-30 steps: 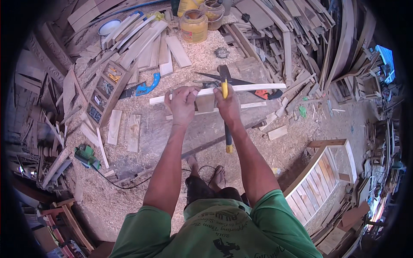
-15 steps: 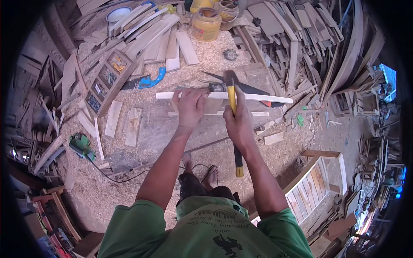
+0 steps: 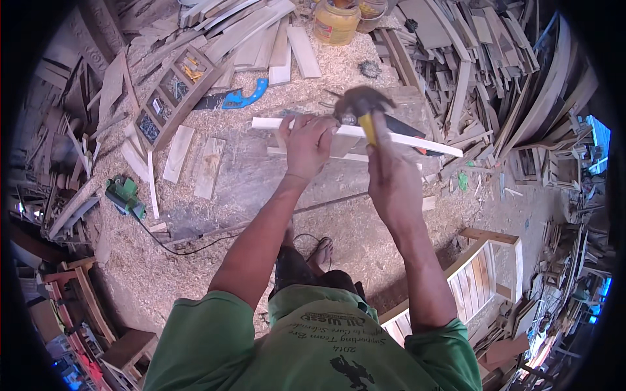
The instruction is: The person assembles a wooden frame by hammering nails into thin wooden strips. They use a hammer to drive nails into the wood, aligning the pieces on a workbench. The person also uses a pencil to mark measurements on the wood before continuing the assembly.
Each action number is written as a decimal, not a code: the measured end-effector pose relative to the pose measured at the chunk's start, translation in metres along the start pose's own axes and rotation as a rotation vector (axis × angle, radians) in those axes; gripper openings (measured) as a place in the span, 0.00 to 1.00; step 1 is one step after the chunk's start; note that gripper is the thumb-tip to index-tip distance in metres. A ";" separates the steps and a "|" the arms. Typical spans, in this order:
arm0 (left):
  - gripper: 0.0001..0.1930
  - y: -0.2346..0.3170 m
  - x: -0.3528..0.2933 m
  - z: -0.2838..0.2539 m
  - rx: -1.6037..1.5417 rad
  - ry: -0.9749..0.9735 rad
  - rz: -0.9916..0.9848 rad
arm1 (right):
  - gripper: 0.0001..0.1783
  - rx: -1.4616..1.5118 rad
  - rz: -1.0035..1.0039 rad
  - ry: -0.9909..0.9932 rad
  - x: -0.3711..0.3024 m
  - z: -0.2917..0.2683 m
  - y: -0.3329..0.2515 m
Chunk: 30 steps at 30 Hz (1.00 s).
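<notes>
On the work board (image 3: 244, 179), out in front of the person I watch from far away, lies the thing I care about: a long strip (image 3: 353, 131) of wood. It looks thin, so I guess it is light and stiff, and may crack if bent hard. Bare wood should not slip much. I would hold it near the middle, over the small block (image 3: 343, 144) under it, and keep fingers off the top where a hammer could land. The strip is pale and smooth, and it seems to bow a bit (my round lens bends straight things, so I can't be sure).

The left hand (image 3: 308, 146) is curled over the strip, left of its middle, and grips it. The right hand (image 3: 394, 179) is wrapped tight around the hammer (image 3: 365, 104), whose dark head is over or just past the strip; I can't tell if they touch. A second strip (image 3: 349, 156) lies nearer the person. Farther out are a blue-handled saw (image 3: 244, 98), a box (image 3: 189, 104) with little rooms, and a green tool (image 3: 125, 195).
</notes>
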<state>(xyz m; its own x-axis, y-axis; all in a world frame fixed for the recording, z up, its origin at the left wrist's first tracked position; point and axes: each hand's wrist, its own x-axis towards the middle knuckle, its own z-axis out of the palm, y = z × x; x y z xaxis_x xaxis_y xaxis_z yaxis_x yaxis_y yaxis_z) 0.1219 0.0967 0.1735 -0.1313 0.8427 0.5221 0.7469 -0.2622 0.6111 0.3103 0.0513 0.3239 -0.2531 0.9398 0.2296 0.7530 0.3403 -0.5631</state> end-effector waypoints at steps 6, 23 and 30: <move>0.07 0.001 -0.003 0.001 0.011 0.035 0.001 | 0.35 -0.005 -0.011 0.058 -0.010 0.012 0.002; 0.22 -0.008 0.052 -0.047 -0.048 -0.566 0.044 | 0.16 0.568 0.355 0.201 0.037 0.131 0.111; 0.23 -0.021 0.073 -0.042 0.159 -0.744 0.007 | 0.19 0.478 0.336 0.245 0.043 0.138 0.111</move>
<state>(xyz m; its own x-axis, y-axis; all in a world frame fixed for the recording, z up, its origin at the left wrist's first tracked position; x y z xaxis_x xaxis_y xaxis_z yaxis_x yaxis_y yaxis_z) 0.0693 0.1433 0.2241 0.3057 0.9510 -0.0471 0.8382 -0.2453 0.4871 0.2990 0.1333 0.1619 0.1388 0.9829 0.1214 0.3980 0.0569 -0.9156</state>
